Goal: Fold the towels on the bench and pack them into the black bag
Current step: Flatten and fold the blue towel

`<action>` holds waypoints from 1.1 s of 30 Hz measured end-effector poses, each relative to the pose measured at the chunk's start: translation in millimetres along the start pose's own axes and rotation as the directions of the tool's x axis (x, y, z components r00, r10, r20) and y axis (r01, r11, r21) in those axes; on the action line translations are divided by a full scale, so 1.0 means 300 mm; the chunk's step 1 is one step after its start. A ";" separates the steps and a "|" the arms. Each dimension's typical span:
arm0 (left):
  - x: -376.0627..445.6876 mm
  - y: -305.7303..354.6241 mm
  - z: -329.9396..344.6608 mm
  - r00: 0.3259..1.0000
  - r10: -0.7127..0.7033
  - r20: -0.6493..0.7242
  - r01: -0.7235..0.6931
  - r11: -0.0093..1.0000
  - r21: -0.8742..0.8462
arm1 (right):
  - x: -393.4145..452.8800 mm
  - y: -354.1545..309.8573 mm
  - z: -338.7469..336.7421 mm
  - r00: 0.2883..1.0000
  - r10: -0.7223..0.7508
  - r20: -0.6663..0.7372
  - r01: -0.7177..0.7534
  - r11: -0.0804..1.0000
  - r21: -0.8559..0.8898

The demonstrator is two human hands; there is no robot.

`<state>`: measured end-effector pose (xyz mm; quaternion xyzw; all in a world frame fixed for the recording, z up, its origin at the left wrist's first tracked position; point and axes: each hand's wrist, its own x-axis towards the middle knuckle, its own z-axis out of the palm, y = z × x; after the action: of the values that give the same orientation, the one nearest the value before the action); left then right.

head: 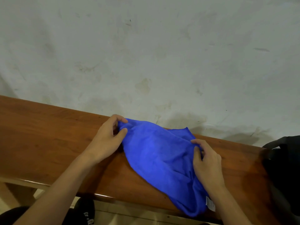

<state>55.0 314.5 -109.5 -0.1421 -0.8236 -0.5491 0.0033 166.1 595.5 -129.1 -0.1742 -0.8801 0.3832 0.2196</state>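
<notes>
A bright blue towel (160, 158) lies rumpled across the brown wooden bench (48, 135), its lower end hanging over the near edge with a white label showing. My left hand (107, 140) pinches the towel's far left corner between thumb and fingers. My right hand (206, 164) grips the towel's right edge, fingers curled into the cloth. The black bag (284, 168) stands on the bench at the far right, cut off by the frame edge.
A stained pale wall (146, 54) runs right behind the bench. A black shoe (86, 210) and pale floor tiles show below the bench's near edge.
</notes>
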 end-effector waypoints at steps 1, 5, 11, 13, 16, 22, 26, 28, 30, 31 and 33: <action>-0.003 0.016 -0.002 0.999 0.030 0.011 -0.030 0.997 -0.069 | 0.008 0.003 0.004 1.000 -0.004 -0.020 0.004 0.999 0.042; -0.010 0.076 -0.005 0.987 0.160 0.029 -0.155 0.979 -0.132 | 0.043 0.006 0.009 0.996 0.069 -0.063 -0.052 0.969 0.243; -0.004 0.103 -0.002 0.978 0.210 -0.007 -0.209 0.969 -0.132 | 0.067 0.008 0.009 0.965 0.256 0.052 -0.249 0.844 0.475; 0.009 0.076 -0.005 0.984 0.179 0.010 -0.178 0.984 -0.019 | 0.073 0.001 0.003 0.957 0.283 0.068 -0.278 0.820 0.500; 0.031 0.027 -0.013 0.997 0.075 0.001 -0.075 0.994 0.074 | 0.080 -0.001 -0.004 0.951 0.292 0.102 -0.301 0.800 0.519; 0.035 0.034 0.002 0.933 -0.326 0.154 0.355 0.905 -0.233 | 0.087 0.004 0.012 0.923 0.312 0.224 -0.384 0.768 0.513; 0.026 0.032 -0.030 0.896 -0.296 0.332 0.325 0.945 -0.033 | 0.082 0.002 0.027 0.935 0.252 0.250 -0.340 0.838 0.427; 0.028 0.025 -0.031 0.893 -0.272 0.357 0.277 0.960 0.040 | 0.083 -0.011 0.032 0.926 0.264 0.270 -0.362 0.828 0.429; 0.025 0.037 -0.035 0.910 -0.235 0.341 0.239 0.971 0.029 | 0.080 -0.022 0.036 0.932 0.261 0.250 -0.349 0.829 0.437; 0.025 0.048 -0.039 0.930 -0.185 0.319 0.190 0.982 0.014 | 0.078 -0.028 0.038 0.945 0.246 0.217 -0.320 0.840 0.438; 0.025 0.054 -0.039 0.962 -0.067 0.266 0.067 0.998 0.011 | 0.073 -0.042 0.036 0.970 0.206 0.129 -0.243 0.863 0.443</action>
<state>50.0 311.3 -89.0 -0.1867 -0.8214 -0.5241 -0.1258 140.4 591.2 -120.7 -0.2042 -0.7472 0.6081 0.1738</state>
